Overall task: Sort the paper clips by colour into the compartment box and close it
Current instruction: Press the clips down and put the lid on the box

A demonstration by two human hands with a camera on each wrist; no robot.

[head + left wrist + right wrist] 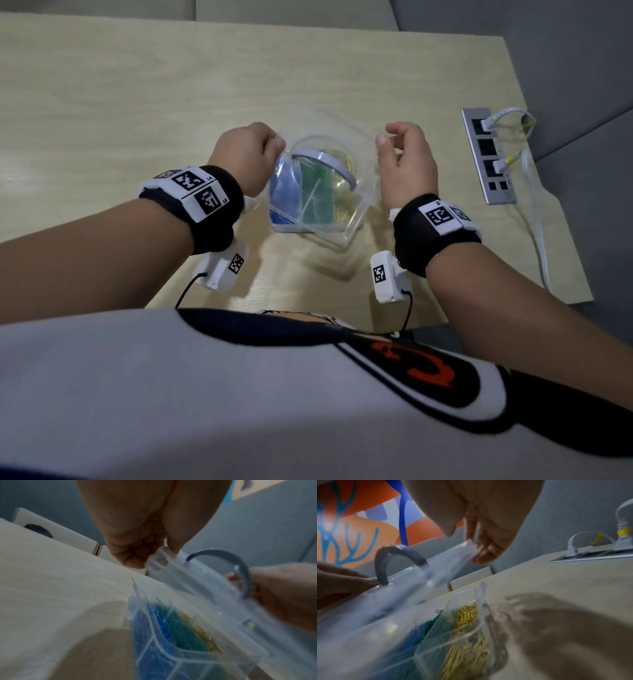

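Note:
A clear compartment box (310,230) stands on the table between my hands. It holds blue clips (149,642), green clips (185,635) and yellow clips (467,615) in separate compartments. Its clear lid (214,588) with a grey arched handle (329,161) hangs tilted over the box, not down on it. My left hand (278,141) pinches the lid's left corner, seen close in the left wrist view as the left hand (159,557). My right hand (385,135) pinches the right corner, with thumb and fingers on the edge in the right wrist view (476,547).
A metal socket panel (488,157) is set in the wooden table (137,102) at the right, with white plugs and cables (534,219) trailing toward the near right edge. The table's right edge lies just past the panel.

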